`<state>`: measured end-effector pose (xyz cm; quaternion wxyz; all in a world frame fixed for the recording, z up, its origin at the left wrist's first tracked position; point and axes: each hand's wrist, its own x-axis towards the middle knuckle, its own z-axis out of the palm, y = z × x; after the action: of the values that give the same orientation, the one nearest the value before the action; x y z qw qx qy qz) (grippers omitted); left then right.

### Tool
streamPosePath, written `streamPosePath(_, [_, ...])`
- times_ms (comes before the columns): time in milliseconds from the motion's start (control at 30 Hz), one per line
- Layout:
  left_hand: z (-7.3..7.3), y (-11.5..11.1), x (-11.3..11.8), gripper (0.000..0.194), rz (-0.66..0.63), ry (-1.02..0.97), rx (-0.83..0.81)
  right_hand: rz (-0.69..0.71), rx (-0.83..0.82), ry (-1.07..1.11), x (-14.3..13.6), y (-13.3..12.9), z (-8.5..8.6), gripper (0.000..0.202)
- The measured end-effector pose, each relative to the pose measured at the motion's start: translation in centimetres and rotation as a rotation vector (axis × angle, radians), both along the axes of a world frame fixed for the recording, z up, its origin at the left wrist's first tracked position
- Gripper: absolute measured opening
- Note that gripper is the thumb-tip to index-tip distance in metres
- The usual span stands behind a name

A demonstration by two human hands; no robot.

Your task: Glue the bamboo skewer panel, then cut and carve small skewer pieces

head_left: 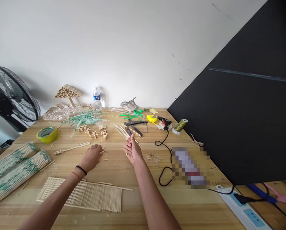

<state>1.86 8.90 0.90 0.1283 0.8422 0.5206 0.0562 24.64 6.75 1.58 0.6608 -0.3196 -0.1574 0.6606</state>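
Note:
My left hand (pixel 93 156), with a ring and a black wrist band, is low over the table; its curled fingers are at short pieces of wooden stick (pixel 102 151). My right hand (pixel 132 149) is closed with the thumb up, just in front of loose long sticks (pixel 120 131) and pliers (pixel 128 130); what it holds is too small to make out. Below my left forearm lies a flat panel of sticks (pixel 95 195) side by side. Small joined stick pieces (pixel 94 134) stand beyond my left hand.
Bagged sticks (pixel 20 172) and yellow tape (pixel 47 134) lie left. Black cutters (pixel 135 126), a yellow tape measure (pixel 152 119), a glue gun (pixel 165 121) and a thread spool (pixel 180 126) lie back right. A bottle (pixel 97 99) stands at the wall. A black cable (pixel 162 174) loops right.

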Motion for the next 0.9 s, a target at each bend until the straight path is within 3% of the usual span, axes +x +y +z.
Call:
streamPosePath(267, [-0.5, 1.0, -0.8, 0.019, 0.021, -0.114, -0.024, 0.106, 0.049, -0.239, -0.6, -0.3, -0.3, 0.066])
streamPosePath(367, [0.3, 0.8, -0.9, 0.019, 0.000, -0.244, -0.047, 0.176, 0.049, -0.298, -1.5, -0.5, -0.5, 0.064])
streamPosePath(500, [1.7, 0.2, -0.3, 0.010, -0.052, -0.493, -0.116, 0.241, 0.053, -0.363, -3.3, -0.9, -0.6, 0.048])
streamPosePath(700, [3.0, -1.1, 1.1, 0.022, -0.044, -0.764, -0.180, 0.210, 0.050, -0.308, -6.0, -1.1, -0.8, 0.045])
streamPosePath(800, [4.2, -1.8, -0.6, 0.026, -0.074, -0.732, -0.216, 0.181, 0.032, -0.296, -5.7, -1.0, -0.6, 0.045])
streamPosePath(900, [5.3, -2.4, -4.4, 0.032, -0.130, -0.455, -0.210, 0.179, 0.019, -0.282, -4.4, -0.9, -0.2, 0.045])
